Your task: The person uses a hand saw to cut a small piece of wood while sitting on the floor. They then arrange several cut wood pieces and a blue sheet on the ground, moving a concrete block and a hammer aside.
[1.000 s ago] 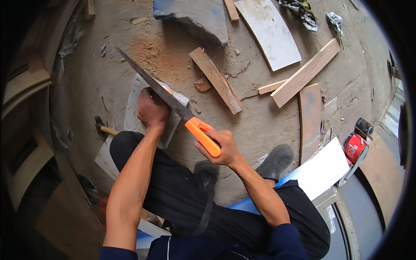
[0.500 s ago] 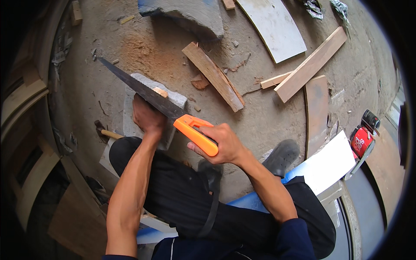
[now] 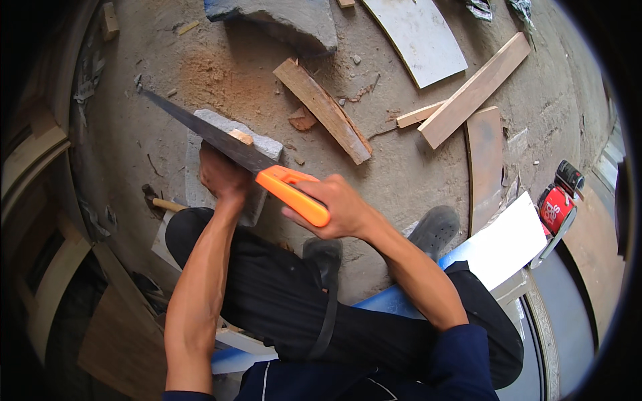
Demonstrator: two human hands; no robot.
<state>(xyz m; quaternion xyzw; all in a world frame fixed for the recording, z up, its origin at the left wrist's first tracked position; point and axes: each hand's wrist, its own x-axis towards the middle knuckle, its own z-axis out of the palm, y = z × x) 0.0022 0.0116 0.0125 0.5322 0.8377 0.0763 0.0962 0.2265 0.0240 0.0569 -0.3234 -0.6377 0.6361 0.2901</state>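
My right hand (image 3: 334,204) is closed round the orange handle of a handsaw (image 3: 294,195). Its dark toothed blade slants away to the upper left, across a small wood block (image 3: 241,137). Only the block's pale end shows past the toothed edge. On the near side of the blade, my left hand (image 3: 224,174) is closed on the block against a grey stone slab (image 3: 200,190). The blade hides its fingertips and the rest of the block. Whether the teeth are inside the wood cannot be made out.
Sawdust (image 3: 221,77) lies beyond the slab, near a large stone (image 3: 281,23). A hammer (image 3: 157,200) rests left of my knee. Wooden planks (image 3: 324,110) and a white board (image 3: 421,40) lie on the ground. A red can (image 3: 556,208) stands at the right.
The saw and my right hand have shifted slightly forward and left along the blade's line. My left hand keeps its place at the block. The whole view has also moved a little.
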